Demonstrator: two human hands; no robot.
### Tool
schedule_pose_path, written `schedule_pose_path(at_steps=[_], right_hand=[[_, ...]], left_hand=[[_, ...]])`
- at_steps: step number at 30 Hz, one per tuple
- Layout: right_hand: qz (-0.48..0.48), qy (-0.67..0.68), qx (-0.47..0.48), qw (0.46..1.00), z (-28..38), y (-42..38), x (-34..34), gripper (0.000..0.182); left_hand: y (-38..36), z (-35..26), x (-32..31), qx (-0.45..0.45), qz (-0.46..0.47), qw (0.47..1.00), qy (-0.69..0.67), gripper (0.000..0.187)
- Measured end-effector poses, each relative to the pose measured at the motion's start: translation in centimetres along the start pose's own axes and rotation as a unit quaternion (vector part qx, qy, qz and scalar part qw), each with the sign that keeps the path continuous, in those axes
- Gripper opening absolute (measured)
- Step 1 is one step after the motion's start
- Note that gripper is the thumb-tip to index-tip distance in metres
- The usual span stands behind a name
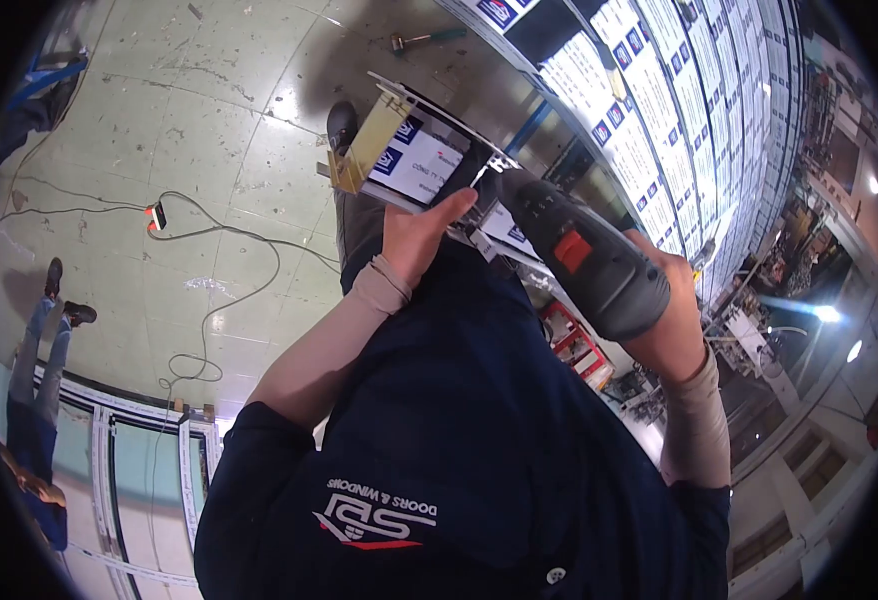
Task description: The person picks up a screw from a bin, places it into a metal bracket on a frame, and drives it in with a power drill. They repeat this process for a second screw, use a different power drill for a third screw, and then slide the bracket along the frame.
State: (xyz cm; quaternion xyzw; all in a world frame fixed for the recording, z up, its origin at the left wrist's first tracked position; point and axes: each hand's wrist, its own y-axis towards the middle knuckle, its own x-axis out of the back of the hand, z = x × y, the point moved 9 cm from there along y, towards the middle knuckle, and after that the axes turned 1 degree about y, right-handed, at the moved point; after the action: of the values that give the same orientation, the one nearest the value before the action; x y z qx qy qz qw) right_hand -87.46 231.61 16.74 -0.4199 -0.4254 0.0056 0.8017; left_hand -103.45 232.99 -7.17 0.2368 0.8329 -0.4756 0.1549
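Gripping a dark power drill, the right hand wraps around its handle, the tool's nose angled toward the left hand. A labelled profile lies just ahead of the left hand, which rests at its near edge with the thumb stretched toward the drill's tip; the fingers are hidden, so how firmly they hold cannot be told. That closeness looks like the main hazard: if the tip skids on the smooth surface, it could strike the thumb. Whether bit and profile touch is unclear. With just 1 hand on the drill, a sudden catch could twist the tool, and a loose left hold could let the profile turn or scratch. Well left of the left hand, a looped cable lies on the floor, where a stray step might snag it.
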Motion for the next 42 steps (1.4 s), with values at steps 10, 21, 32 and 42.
schedule_pose_path(at_steps=[10,21,32,42], right_hand=[[0.045,-0.030,0.016,0.998,-0.5,0.9,-0.4,0.033],[0.075,-0.059,0.014,0.995,0.2,1.8,0.5,0.028],[0.090,-0.103,0.042,0.990,0.2,2.2,0.7,0.027],[0.078,-0.160,0.096,0.979,1.0,2.1,1.5,0.027]], left_hand=[[-0.3,-0.1,-0.1,0.005,-0.003,1.000,0.012,0.049],[0.0,0.0,-0.1,-0.016,0.014,0.999,0.027,0.049],[0.5,1.1,0.4,0.008,0.025,0.998,0.057,0.054],[0.0,1.0,-0.3,0.035,0.052,0.997,0.038,0.046]])
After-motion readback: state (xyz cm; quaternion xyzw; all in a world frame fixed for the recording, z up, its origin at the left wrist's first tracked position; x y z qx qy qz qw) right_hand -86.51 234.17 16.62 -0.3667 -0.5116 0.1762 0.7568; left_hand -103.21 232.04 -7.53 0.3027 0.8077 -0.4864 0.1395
